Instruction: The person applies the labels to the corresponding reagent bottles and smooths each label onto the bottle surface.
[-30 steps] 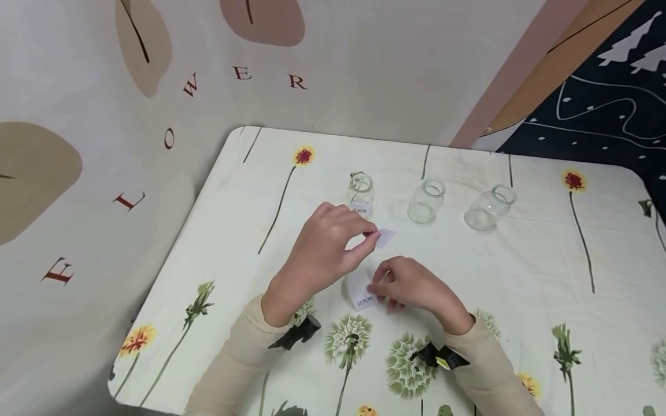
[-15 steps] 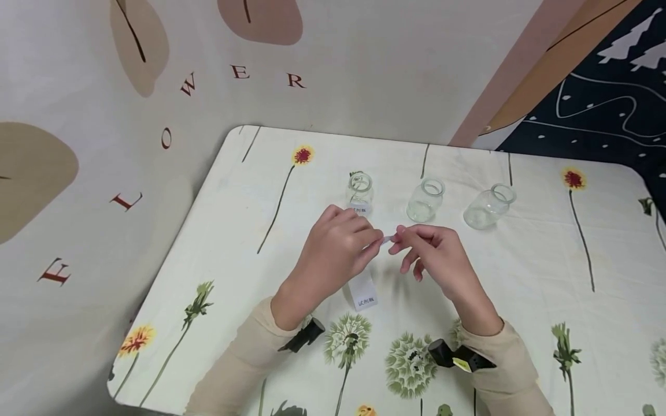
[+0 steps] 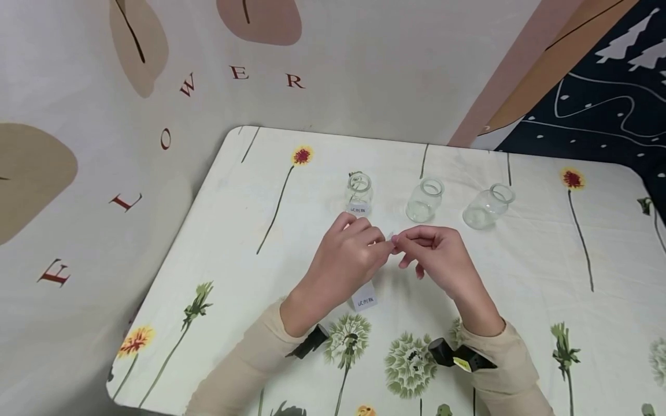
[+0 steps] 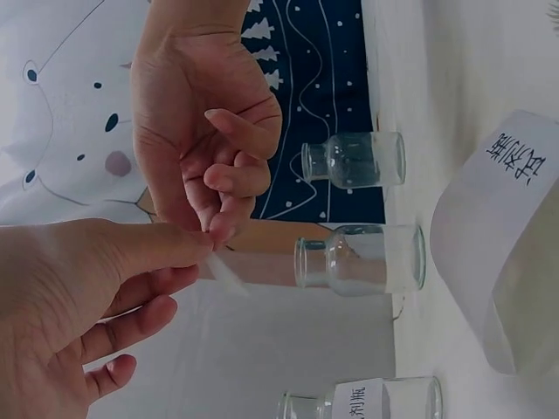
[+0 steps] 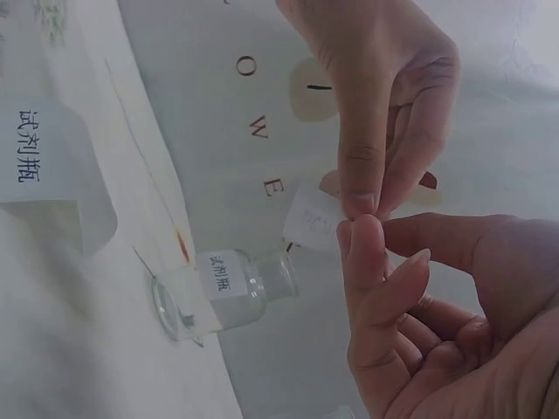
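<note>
Both hands meet over the table, fingertips together at a small white label (image 5: 310,218). My left hand (image 3: 343,257) pinches it between thumb and forefinger. From the other side, my right hand (image 3: 442,257) pinches at the same edge, its remaining fingers loosely bent. The label sticks out beyond the fingertips in both wrist views. Under the left hand lies a curled label sheet (image 3: 364,297) with one printed label on it, partly hidden in the head view. Just behind the left hand stands a clear glass jar (image 5: 240,301) bearing a white label with printed characters.
Two more clear glass jars stand to the right of the labelled one: a middle jar (image 3: 424,200) and a right jar (image 3: 488,208). A flower-patterned cloth (image 3: 208,242) covers the table. Printed fabric (image 3: 390,75) hangs behind the table's far edge.
My right hand has left the label sheet and come up to the small label held by the left hand. Both hands now pinch it, and the left has shifted slightly right.
</note>
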`<act>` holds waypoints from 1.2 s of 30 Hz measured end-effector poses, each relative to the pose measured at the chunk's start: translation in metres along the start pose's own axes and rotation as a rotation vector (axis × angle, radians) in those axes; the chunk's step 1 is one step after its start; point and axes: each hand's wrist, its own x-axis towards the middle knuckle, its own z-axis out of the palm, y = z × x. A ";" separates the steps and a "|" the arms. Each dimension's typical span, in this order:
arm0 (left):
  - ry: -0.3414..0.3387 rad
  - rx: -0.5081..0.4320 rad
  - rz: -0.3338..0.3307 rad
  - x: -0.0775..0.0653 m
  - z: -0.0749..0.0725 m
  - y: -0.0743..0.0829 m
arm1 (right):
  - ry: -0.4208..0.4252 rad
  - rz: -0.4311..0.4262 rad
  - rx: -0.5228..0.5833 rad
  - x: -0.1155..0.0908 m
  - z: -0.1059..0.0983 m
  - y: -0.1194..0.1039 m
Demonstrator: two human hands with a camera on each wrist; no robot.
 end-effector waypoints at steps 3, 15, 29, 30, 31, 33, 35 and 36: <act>0.000 0.003 0.000 0.000 0.001 0.000 | 0.002 -0.011 -0.018 0.000 -0.002 0.000; 0.018 -0.315 -0.207 0.001 0.007 -0.005 | 0.042 -0.100 -0.052 0.000 -0.017 0.001; -0.058 -0.813 -0.723 0.000 0.008 -0.013 | 0.057 -0.159 -0.043 -0.004 -0.034 -0.001; -0.059 -0.817 -0.725 0.000 0.008 -0.013 | 0.053 -0.158 -0.040 -0.004 -0.034 -0.001; -0.058 -0.822 -0.724 0.000 0.008 -0.013 | 0.049 -0.160 -0.039 -0.004 -0.034 -0.001; -0.058 -0.829 -0.723 0.000 0.008 -0.014 | 0.040 -0.158 -0.037 -0.004 -0.033 -0.001; -0.062 -0.841 -0.723 0.000 0.008 -0.014 | 0.034 -0.152 -0.033 -0.004 -0.033 -0.002; -0.064 -0.849 -0.722 0.000 0.008 -0.014 | 0.031 -0.149 -0.032 -0.004 -0.033 -0.002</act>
